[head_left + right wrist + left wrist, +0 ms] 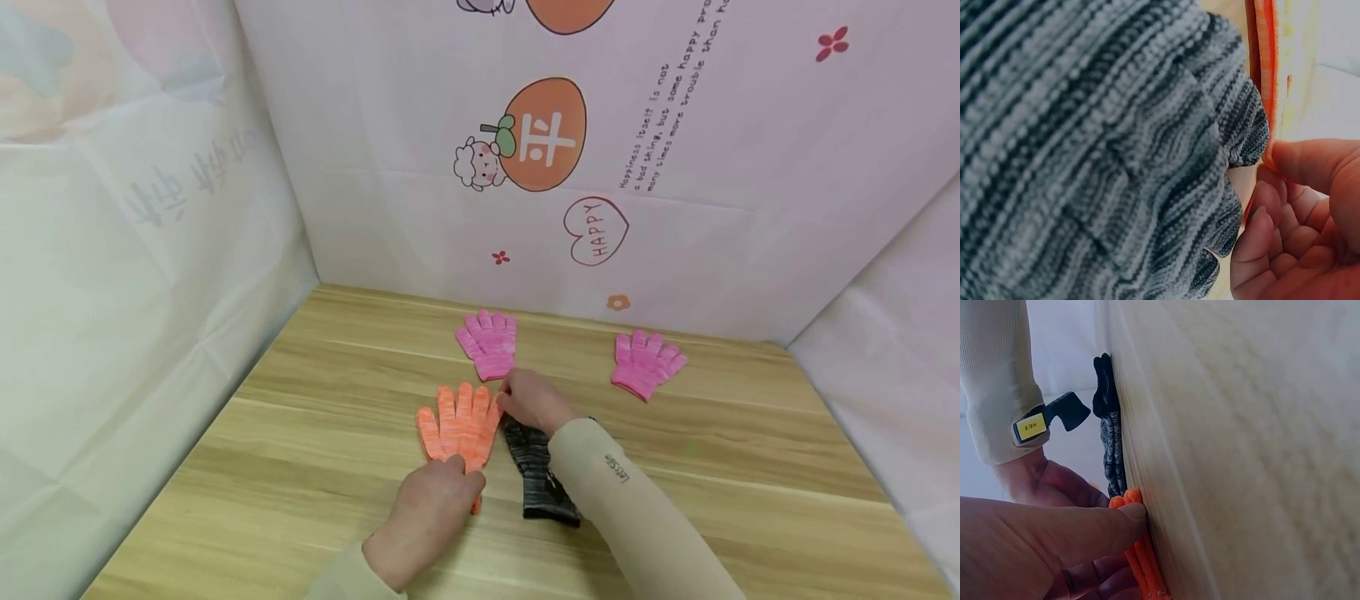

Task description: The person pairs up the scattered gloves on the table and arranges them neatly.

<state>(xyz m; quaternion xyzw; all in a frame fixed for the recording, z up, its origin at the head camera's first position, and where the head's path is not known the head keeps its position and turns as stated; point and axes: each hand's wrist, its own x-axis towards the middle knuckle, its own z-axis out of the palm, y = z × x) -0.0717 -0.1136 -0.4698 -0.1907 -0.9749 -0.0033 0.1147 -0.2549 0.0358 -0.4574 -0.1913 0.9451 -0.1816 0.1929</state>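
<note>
An orange knit glove point(461, 421) lies on the wooden table, its fingers toward the back wall. At its cuff my left hand point(431, 508) pinches the fabric; the left wrist view has the thumb pressed on the layered orange edge point(1141, 550). My right hand point(536, 402) pinches a fingertip on the glove's right side. In the right wrist view, thumb and forefinger meet on the orange border point(1266, 81). Just right of it lies a black-and-grey striped glove point(534, 467), partly hidden under my right forearm; its knit point(1116, 137) fills much of the right wrist view.
Two pink gloves lie farther back, one pink glove point(489, 343) behind the orange one and another pink glove point(645, 362) to the right. Printed cloth walls point(420, 233) enclose the wooden table point(315, 433) at the back and both sides.
</note>
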